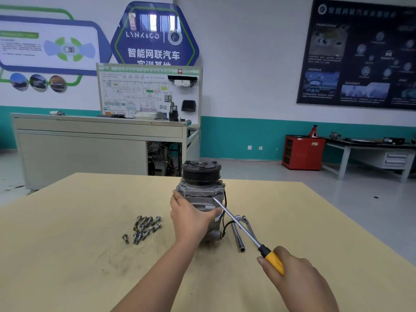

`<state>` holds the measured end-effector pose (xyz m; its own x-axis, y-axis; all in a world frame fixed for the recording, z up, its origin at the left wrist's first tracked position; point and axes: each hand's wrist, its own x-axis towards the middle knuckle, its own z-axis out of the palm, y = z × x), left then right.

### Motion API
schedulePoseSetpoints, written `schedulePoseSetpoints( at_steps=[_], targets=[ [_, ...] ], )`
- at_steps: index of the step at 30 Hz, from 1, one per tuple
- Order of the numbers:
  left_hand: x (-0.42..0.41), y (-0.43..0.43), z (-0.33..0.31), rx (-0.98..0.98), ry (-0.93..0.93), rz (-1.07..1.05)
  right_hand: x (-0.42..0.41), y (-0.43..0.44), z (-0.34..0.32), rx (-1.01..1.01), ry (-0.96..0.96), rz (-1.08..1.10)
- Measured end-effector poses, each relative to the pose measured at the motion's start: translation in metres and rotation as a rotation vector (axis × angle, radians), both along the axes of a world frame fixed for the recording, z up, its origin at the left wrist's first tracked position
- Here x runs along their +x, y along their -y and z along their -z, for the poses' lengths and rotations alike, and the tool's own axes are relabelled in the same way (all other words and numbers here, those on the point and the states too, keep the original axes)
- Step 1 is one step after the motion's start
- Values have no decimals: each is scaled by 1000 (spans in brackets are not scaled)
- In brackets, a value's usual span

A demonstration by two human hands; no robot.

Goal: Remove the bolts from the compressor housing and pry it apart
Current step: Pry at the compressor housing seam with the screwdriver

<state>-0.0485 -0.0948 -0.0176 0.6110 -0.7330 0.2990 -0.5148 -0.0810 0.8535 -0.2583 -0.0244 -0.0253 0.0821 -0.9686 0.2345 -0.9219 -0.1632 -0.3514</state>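
The grey metal compressor (201,192) stands upright on the yellow table (78,255), its black pulley on top. My left hand (191,216) grips the housing from the near left side, fingers wrapped around its body. My right hand (292,272) holds the yellow-and-black handle of a long flat screwdriver (238,225). The screwdriver's tip touches the seam of the housing just under the upper flange on the right. Several loose bolts (144,228) lie in a heap on the table to the left of the compressor.
A socket wrench with an extension bar (239,236) lies on the table right of the compressor, under the screwdriver shaft. Beyond the table stand a grey workbench (90,140) with a training board, a red cabinet (302,152) and another bench at the right wall.
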Motion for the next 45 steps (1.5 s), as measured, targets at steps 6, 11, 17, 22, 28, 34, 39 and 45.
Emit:
schedulePoseSetpoints(
  at_steps=[6, 11, 17, 22, 28, 34, 39, 45],
  targets=[
    [4, 11, -6, 6, -3, 4, -16, 25, -38, 66, 124, -80],
    [14, 11, -2, 12, 39, 14, -27, 33, -87, 166, 56, -183],
    [8, 7, 6, -81, 1, -3, 5, 25, -106, 92, -179, -191],
    [5, 5, 6, -104, -21, -6, 14, 22, -116, 109, -255, -173],
    [19, 10, 7, -173, -6, 21, 17, 22, -123, 135, -296, -144],
    [44, 22, 7, -146, -298, 296, 21, 29, -118, 149, -247, -176],
    [62, 32, -1, -63, -288, 579, 23, 25, -103, 84, -273, -151],
    [68, 39, 4, -73, -229, 548, 29, 13, -91, 46, -260, -104]
  ],
)
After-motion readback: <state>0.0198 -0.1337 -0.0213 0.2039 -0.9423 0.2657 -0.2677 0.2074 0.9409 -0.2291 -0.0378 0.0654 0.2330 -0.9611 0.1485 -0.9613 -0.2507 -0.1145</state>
